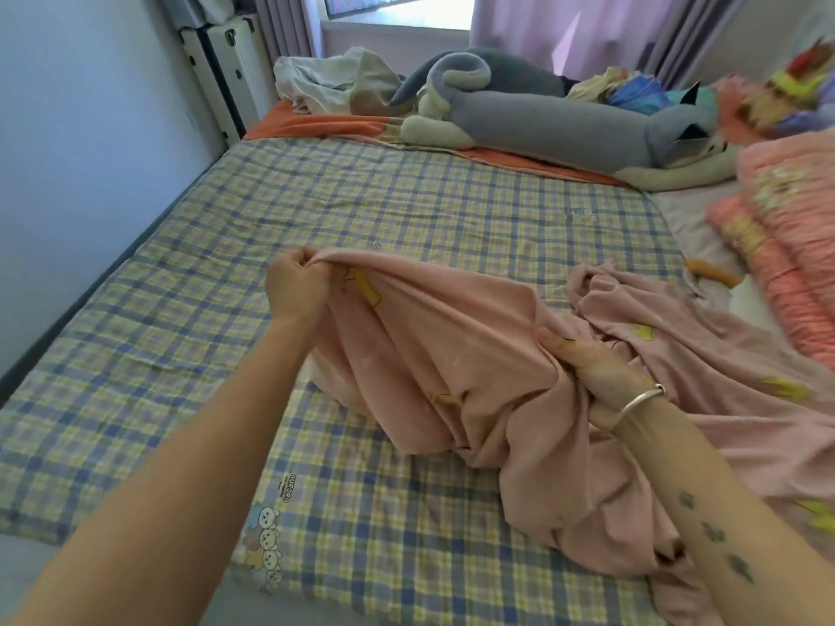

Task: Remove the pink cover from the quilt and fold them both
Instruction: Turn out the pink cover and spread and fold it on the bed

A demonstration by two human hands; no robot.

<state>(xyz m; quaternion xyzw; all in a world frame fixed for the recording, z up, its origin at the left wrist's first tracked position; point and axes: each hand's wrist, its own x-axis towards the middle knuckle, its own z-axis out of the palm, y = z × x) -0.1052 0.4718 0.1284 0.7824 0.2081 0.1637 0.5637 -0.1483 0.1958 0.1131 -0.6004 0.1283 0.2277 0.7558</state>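
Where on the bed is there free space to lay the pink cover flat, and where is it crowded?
The left half of the plaid quilt lies bare, between the wall and the left hand. The stretch beyond the pink cover, up to the grey plush toy, is also free. It is crowded on the right, by the right hand: bunched cover and a folded pink blanket.

text "aurora" | on plaid quilt | printed beside cartoon bear patch | smaller line below unreadable

One head-worn wide-angle view looks forward and down along the bed, close above both forearms, with the window at the far end.
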